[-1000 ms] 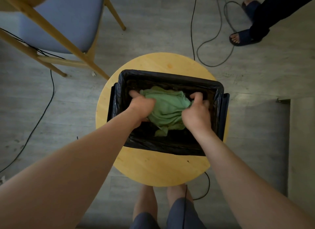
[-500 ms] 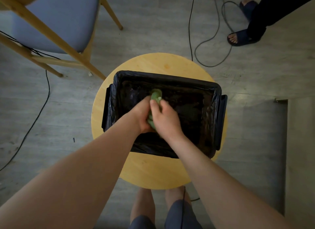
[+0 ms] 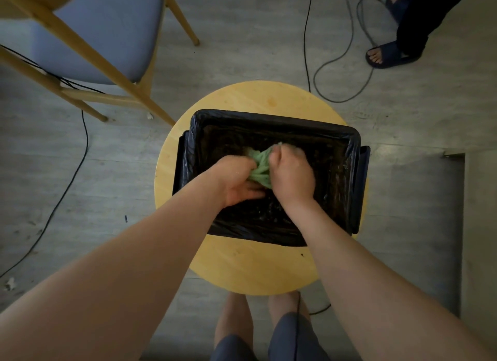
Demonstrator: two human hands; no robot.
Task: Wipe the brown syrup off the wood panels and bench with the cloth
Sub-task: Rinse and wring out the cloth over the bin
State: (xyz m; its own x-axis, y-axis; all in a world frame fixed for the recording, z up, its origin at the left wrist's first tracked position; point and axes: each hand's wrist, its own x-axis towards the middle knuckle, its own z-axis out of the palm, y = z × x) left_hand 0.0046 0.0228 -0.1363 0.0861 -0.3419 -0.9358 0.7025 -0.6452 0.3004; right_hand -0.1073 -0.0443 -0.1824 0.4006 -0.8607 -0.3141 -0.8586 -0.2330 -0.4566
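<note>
Floor: I saw grey planks [image 3: 242, 51] running under everything.
Chair: at the far left stood a wooden-legged chair [image 3: 102, 29] with a blue-grey seat.
Thin cable: a black lead [image 3: 78, 161] trailed over the floor below the chair.
Worktop: a round, pale wood worktop [image 3: 255, 266] sat in the middle, with my operator's bare legs below it.
Bin: a rectangular bin with a black liner [image 3: 269, 117] stood on the worktop.
Left grip: the left grip [image 3: 236, 180] reached inside the bin, fingers curled onto the cloth.
Cloth: the green cloth [image 3: 259, 164] was bunched between both hands, inside the bin.
Right grip: the right grip [image 3: 291, 172] was clamped on the cloth as a fist, slightly blurred.
Looped cable: a grey loop [image 3: 347, 64] lay on the floor beyond the worktop.
Bystander: a dark sandalled foot [image 3: 387, 56] stood at the far right.
</note>
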